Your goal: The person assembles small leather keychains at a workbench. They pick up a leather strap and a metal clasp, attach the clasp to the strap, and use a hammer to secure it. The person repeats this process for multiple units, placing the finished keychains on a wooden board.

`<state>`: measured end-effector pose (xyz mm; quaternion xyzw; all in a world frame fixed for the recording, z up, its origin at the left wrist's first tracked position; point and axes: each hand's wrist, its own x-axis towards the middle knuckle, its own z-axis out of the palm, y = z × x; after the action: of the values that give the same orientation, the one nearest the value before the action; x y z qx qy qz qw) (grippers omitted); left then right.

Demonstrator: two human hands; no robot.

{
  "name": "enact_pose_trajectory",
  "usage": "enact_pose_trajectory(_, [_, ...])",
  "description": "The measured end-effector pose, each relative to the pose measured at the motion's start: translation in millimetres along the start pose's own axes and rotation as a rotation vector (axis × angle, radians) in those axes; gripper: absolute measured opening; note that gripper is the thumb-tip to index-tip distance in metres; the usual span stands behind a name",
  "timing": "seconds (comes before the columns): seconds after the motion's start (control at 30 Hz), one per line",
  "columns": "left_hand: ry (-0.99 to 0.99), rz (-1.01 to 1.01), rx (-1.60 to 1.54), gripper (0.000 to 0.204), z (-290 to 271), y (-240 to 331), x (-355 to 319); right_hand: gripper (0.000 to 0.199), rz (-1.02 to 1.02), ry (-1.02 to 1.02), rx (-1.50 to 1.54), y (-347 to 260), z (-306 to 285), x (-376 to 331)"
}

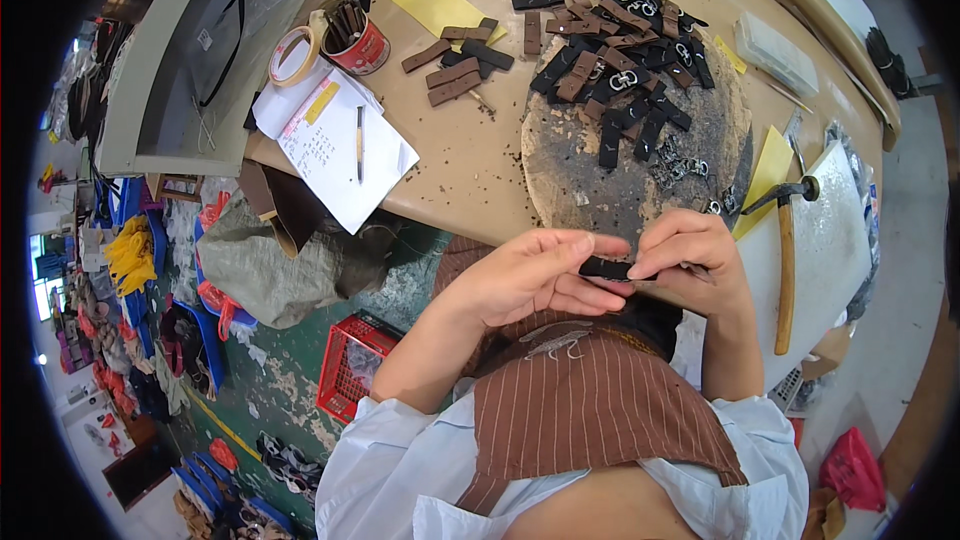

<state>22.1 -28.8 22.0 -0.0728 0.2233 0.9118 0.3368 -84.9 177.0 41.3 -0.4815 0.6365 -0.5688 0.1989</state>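
While the tan workbench [470, 160] spreads across the upper part of the view, the person sits close against its near edge, so both hands work just above the lap, over a brown striped apron [590, 400]. Set into the bench is a round, blackened work block [640, 175], worn and scorched-looking; it seems to serve as the pounding surface, and a heap of dark brown and black leather straps [620, 65], some with metal buckles, lies across its far half within easy reach. A white slab [835, 240] to the right carries a wooden-handled hammer [785, 260], its head toward the block, laid where the right hand could take it. On the left a white sheet of paper [335, 155] with a pen on it lies at the bench corner, beside a red can [352, 38] stuffed with strap pieces and a roll of tape [293, 55]. Yellow paper notes lie at the far side. A red plastic crate [350, 365] stands on the floor below.

The left hand [530, 275] and right hand [690, 255] meet on one short black strap piece [606, 268], each pinching an end between thumb and fingers, closed firmly on it and holding it level between them, just before the block's near edge.
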Motion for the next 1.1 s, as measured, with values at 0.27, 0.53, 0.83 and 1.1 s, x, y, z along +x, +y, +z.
enact_pose_trajectory(0.27, [0.402, 0.512, 0.293, 0.037, 19, -14, 6, 0.038, 0.241, 0.426, 0.258, -35, 8, -15])
enact_pose_trajectory(0.53, [0.44, 0.643, 0.425, 0.034, 17, -22, 18, 0.025, 0.344, 0.19, -0.359, -21, 38, -3])
enact_pose_trajectory(0.83, [0.432, 0.652, 0.432, 0.032, 22, -24, 16, 0.025, 0.272, 0.178, -0.604, -11, 38, 1])
enact_pose_trajectory(1.1, [0.422, 0.689, 0.957, 0.03, 13, -29, 19, 0.027, 0.748, 0.051, 0.068, -15, 30, -7])
